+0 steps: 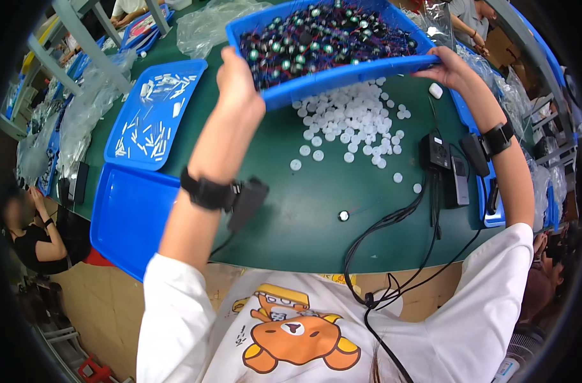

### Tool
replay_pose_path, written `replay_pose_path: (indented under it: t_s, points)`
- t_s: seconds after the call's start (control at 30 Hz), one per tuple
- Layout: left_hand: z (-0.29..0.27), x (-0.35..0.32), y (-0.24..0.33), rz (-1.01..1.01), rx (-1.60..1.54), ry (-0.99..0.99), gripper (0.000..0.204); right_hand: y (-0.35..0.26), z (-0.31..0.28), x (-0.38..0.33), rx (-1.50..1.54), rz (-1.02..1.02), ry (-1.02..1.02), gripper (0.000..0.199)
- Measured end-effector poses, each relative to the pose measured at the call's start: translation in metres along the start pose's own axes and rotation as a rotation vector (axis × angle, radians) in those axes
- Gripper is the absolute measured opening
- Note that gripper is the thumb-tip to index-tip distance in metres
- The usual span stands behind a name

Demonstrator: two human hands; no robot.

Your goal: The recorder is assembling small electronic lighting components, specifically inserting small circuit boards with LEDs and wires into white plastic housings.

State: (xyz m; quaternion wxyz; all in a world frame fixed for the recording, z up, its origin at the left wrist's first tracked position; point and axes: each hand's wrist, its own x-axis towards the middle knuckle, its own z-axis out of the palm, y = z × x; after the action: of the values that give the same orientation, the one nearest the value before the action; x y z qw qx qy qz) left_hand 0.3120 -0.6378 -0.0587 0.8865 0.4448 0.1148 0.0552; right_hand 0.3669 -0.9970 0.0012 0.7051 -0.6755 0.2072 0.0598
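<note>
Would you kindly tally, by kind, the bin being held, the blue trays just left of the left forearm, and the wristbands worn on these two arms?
Blue bin, held by left hand and right hand: 1
Blue trays, farther tray and nearer tray: 2
Black wristbands, left band and right band: 2
Total: 5

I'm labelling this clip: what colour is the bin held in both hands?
Blue; the bin shows best in the head view.
</note>
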Motion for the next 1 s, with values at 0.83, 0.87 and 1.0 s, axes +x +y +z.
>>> replay_pose_path:
  t_s: [0.83,0.87,1.0]
  points:
    - [0.045,0.257,-0.065,-0.133,0.190,-0.223,0.051,0.081,0.002,0.178,0.474,-0.041,0.163,0.029]
    - [0.044,0.258,-0.067,-0.142,0.186,-0.230,0.051,0.083,0.002,0.181,0.476,-0.046,0.160,0.029]
    - [0.034,0.273,-0.074,-0.130,0.201,-0.241,0.049,0.093,0.004,0.192,0.451,-0.073,0.146,0.031]
